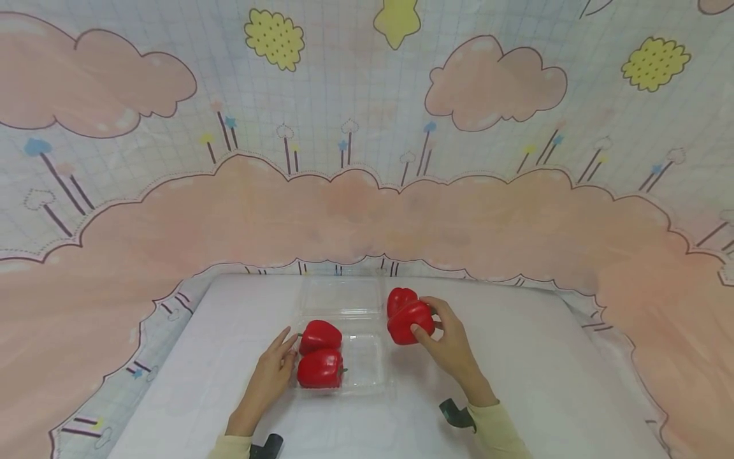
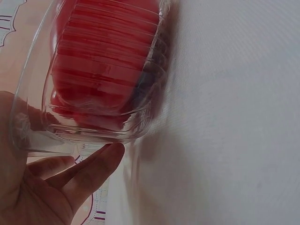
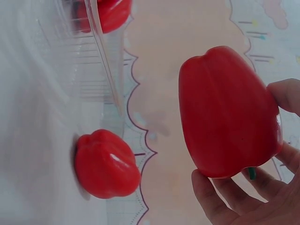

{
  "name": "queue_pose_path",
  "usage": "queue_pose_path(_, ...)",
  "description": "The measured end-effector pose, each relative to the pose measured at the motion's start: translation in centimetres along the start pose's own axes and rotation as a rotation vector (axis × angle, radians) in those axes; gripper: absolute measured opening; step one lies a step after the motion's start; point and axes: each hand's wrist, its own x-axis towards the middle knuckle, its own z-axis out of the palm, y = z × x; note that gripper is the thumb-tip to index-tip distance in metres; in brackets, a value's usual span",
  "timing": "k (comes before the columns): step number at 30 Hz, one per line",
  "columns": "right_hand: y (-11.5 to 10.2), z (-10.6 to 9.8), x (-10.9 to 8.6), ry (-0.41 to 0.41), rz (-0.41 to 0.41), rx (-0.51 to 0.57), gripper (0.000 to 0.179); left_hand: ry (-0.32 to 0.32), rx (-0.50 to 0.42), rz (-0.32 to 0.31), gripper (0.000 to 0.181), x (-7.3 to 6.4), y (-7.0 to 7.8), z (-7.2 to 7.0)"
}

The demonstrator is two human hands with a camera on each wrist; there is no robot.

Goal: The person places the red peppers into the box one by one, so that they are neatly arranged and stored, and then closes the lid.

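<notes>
From the head, my right hand point(image 1: 450, 338) grips a red bell pepper point(image 1: 406, 324) right of the clear clamshell container point(image 1: 369, 360); my left hand point(image 1: 271, 370) lies loose-fingered against its side. Left wrist: my thumb is hard to make out. Right wrist: the pepper should be stiff, light, slick, best held round its shoulders; my palm is cut off.

White tabletop point(image 1: 545, 370), open clear plastic container point(image 1: 367, 363) lying on it, one red bell pepper point(image 1: 400, 297) just beside the container.
</notes>
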Motion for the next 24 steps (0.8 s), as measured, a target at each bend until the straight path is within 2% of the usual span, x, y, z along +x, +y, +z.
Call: queue_pose_path(24, -0.31, -0.20, -0.01, -0.012, 0.022, -0.002, 0.065, 0.011, -0.006, -0.005, 0.044, 0.01, -0.12, 0.18)
